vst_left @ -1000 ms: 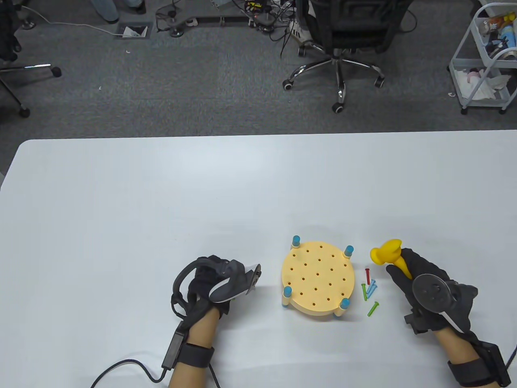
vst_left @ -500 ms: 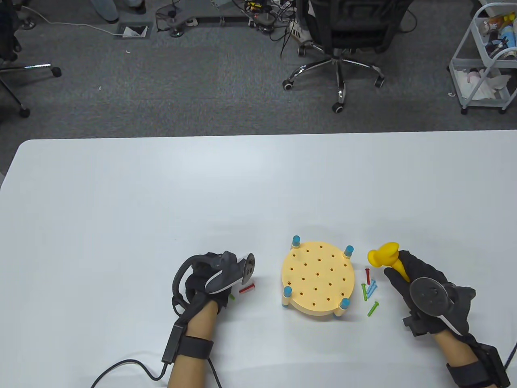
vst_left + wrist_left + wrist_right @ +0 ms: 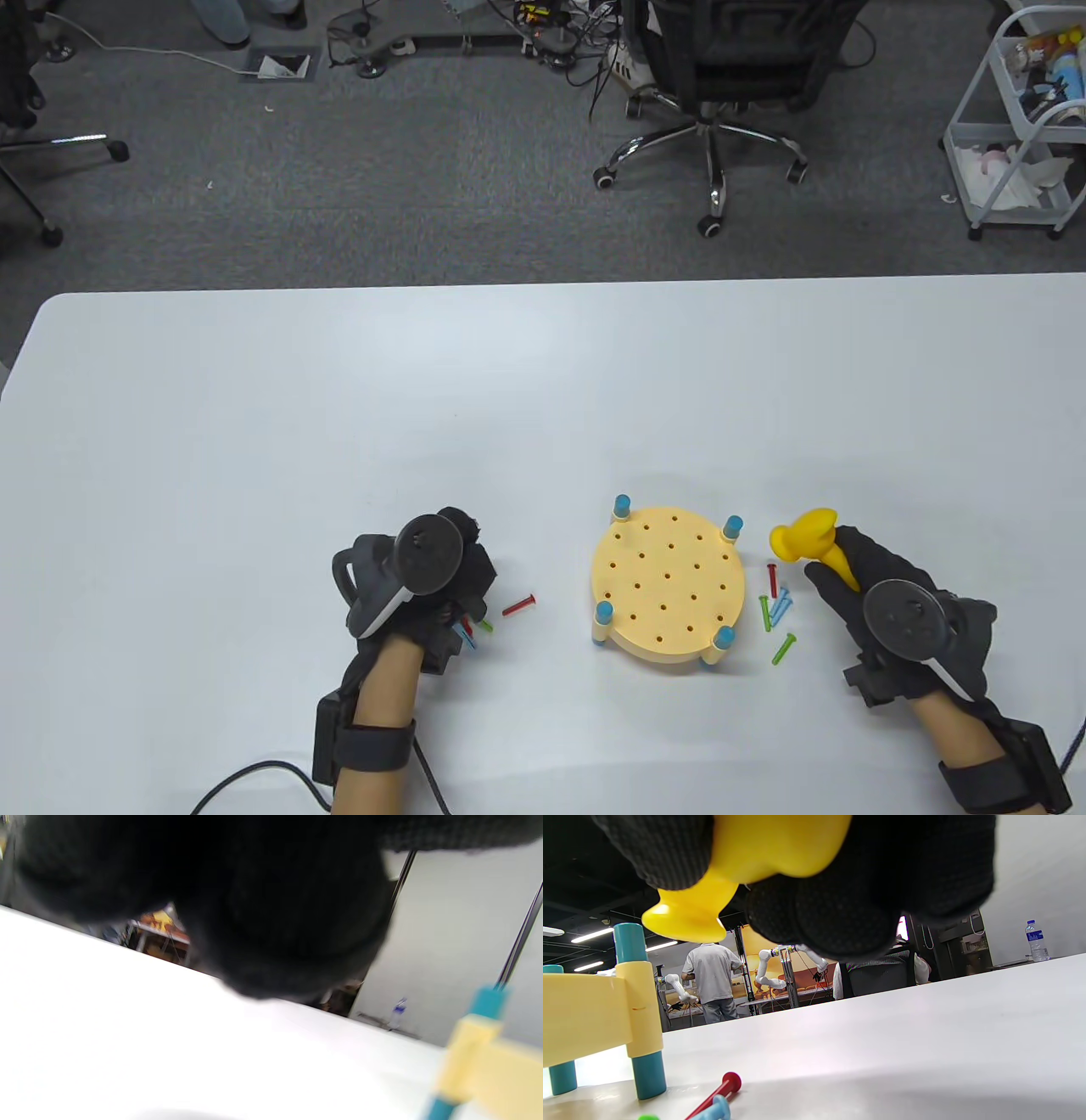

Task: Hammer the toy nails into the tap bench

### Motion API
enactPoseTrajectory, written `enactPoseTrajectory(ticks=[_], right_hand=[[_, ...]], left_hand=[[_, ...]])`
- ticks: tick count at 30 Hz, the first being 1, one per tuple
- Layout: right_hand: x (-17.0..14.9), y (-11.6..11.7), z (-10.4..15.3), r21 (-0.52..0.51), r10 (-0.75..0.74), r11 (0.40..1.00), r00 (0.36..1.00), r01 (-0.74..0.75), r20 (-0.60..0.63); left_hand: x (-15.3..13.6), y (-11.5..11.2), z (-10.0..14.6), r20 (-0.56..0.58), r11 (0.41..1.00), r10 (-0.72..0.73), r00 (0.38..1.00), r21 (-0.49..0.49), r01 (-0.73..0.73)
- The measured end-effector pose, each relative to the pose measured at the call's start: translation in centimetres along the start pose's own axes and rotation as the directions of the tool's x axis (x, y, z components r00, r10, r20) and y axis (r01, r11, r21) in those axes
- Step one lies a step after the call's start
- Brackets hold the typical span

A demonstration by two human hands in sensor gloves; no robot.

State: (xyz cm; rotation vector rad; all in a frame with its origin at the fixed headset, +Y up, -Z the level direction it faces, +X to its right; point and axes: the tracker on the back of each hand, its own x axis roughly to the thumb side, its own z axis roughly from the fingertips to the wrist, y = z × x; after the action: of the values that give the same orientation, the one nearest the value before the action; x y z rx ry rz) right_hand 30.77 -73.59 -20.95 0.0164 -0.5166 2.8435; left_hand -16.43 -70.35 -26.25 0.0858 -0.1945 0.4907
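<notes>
Table view: the round pale-yellow plastic tap bench [image 3: 668, 586] with 4 teal legs stands on the white tabletop [image 3: 339, 407], near its near edge, between the 2 hands. All of its holes show open. The left hand [image 3: 441, 586] rests left of the bench, fingers curled over a few small toy nails [image 3: 467, 632]; whether it pinches them cannot be told. A loose red plastic nail [image 3: 518, 605] lies just right of that hand. A cluster of red, blue and green nails [image 3: 777, 609] lies just right of the bench. The right hand [image 3: 882, 594] grips the yellow plastic toy hammer [image 3: 810, 539] by its handle, head pointing far-left.

Left wrist view: blurred dark glove; a bench leg [image 3: 466, 1052] at right.

Right wrist view: fingers [image 3: 840, 899] wrap the hammer [image 3: 746, 861] above the tabletop; the bench [image 3: 589, 1010] stands at left.
</notes>
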Motion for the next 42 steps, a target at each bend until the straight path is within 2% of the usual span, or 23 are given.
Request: enactPoseTrajectory(ticks=[1,3,6,9,14,15,18,21,24,34,42], right_hand=[[0.0,0.0,0.0,0.000,-0.004,1.000,1.000,0.004,0.000],[0.0,0.0,-0.1,0.004,-0.020,1.000,1.000,0.020,-0.001],[-0.1,0.1,0.0,0.007,-0.025,1.000,1.000,0.025,0.002],[-0.1,0.0,0.0,0.007,-0.020,1.000,1.000,0.020,0.008],[-0.1,0.1,0.0,0.011,-0.034,0.999,0.999,0.033,0.017],[-0.1,0.1,0.0,0.014,-0.035,0.999,0.999,0.035,0.020],[0.0,0.1,0.0,0.017,-0.041,0.999,0.999,0.040,0.025],[-0.1,0.1,0.0,0.019,-0.049,0.999,0.998,0.049,0.027],[-0.1,0.2,0.0,0.028,-0.055,0.998,0.998,0.054,0.025],[-0.2,0.5,-0.1,0.046,-0.055,0.997,0.998,0.054,0.023],[-0.2,0.6,-0.2,0.058,-0.053,0.997,0.998,0.052,0.019]], left_hand=[[0.4,0.2,0.2,0.035,0.997,0.074,0.997,-0.006,-0.074],[2.6,0.6,0.9,0.140,0.952,0.305,0.942,-0.049,-0.301],[5.9,0.6,1.0,0.254,0.911,0.411,0.875,-0.098,-0.400],[10.3,-0.9,0.2,0.341,0.945,0.317,0.885,-0.193,-0.265],[14.9,-3.5,-1.3,0.351,0.972,0.133,0.927,-0.230,-0.053],[15.7,-3.9,-2.0,0.359,0.975,0.042,0.932,-0.217,0.040],[16.5,-4.7,-3.3,0.349,0.947,-0.122,0.929,-0.238,0.214],[16.9,-5.6,-4.1,0.337,0.903,-0.171,0.926,-0.322,0.284],[16.9,-6.4,-4.5,0.330,0.874,-0.194,0.924,-0.370,0.315],[17.3,-7.6,-4.8,0.378,0.796,-0.283,0.881,-0.420,0.436],[17.5,-7.5,-5.4,0.383,0.788,-0.232,0.894,-0.465,0.403]])
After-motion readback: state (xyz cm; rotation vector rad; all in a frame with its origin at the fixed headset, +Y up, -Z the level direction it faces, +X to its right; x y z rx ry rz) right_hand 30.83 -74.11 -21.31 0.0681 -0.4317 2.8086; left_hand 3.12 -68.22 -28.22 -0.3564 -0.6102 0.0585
